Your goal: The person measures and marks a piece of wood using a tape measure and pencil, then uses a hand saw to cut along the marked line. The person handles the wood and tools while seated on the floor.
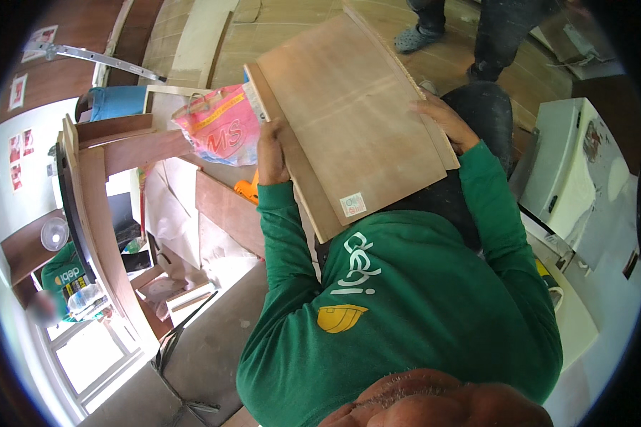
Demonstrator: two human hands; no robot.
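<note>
Brown board [363, 107] is held over the lap [431, 199], left hand [271, 153] curled on its left edge, right hand [449, 122] gripping its right; a pink bag [214, 128] sits near the left hand.

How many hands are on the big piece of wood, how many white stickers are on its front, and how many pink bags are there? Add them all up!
Hands on the wood: 2 (left hand, right hand)
White sticker: 1
Pink bag: 1
Total: 4
</note>
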